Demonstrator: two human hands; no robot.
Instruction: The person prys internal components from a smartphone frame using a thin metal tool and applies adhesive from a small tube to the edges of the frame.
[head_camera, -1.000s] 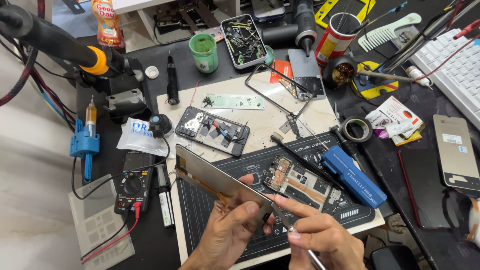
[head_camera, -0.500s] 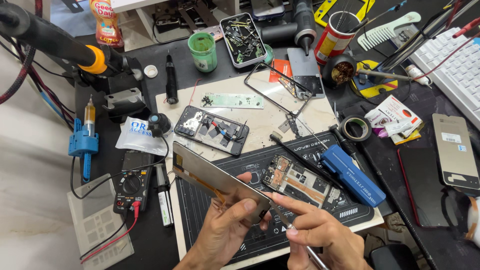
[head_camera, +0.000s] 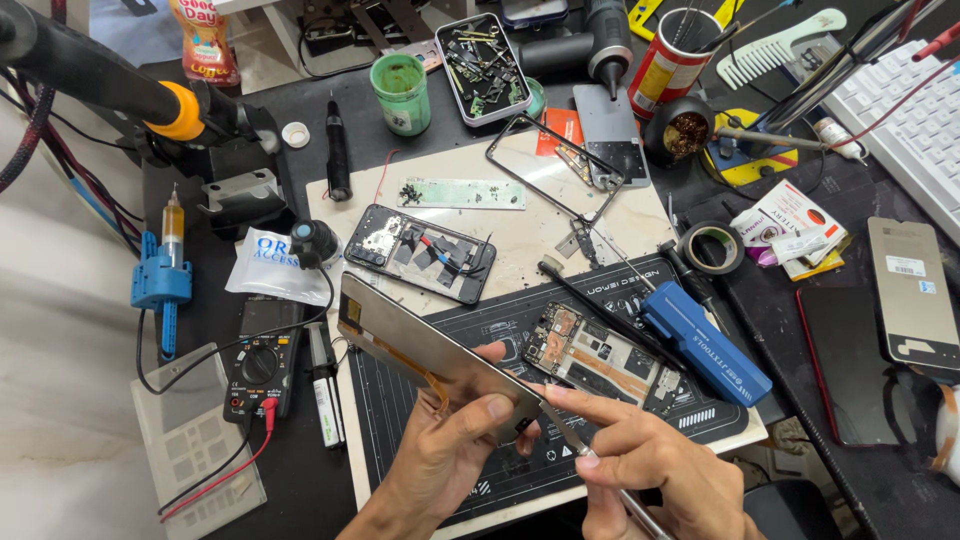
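Observation:
My left hand (head_camera: 445, 450) grips a phone display panel (head_camera: 430, 350) by its near end, holding it tilted above the dark work mat (head_camera: 400, 420). An orange flex cable hangs off the panel's underside. My right hand (head_camera: 640, 460) holds metal tweezers (head_camera: 575, 440), and their tip touches the panel's lower right corner next to my left thumb. Just beyond the hands an opened phone body (head_camera: 600, 355) with its board showing lies on the mat. A second opened phone (head_camera: 420, 252) lies further back on the beige mat.
A blue screwdriver (head_camera: 705, 340) and a black brush lie right of the opened phone. A multimeter (head_camera: 262, 365) and marker sit at the left. A parts tray (head_camera: 480, 65), green tub, tape roll (head_camera: 712, 246), a phone frame and a keyboard crowd the back and right.
The panel has shifted slightly in my left hand, and my right hand has brought the tweezers closer to its lower corner. The bench items are unmoved.

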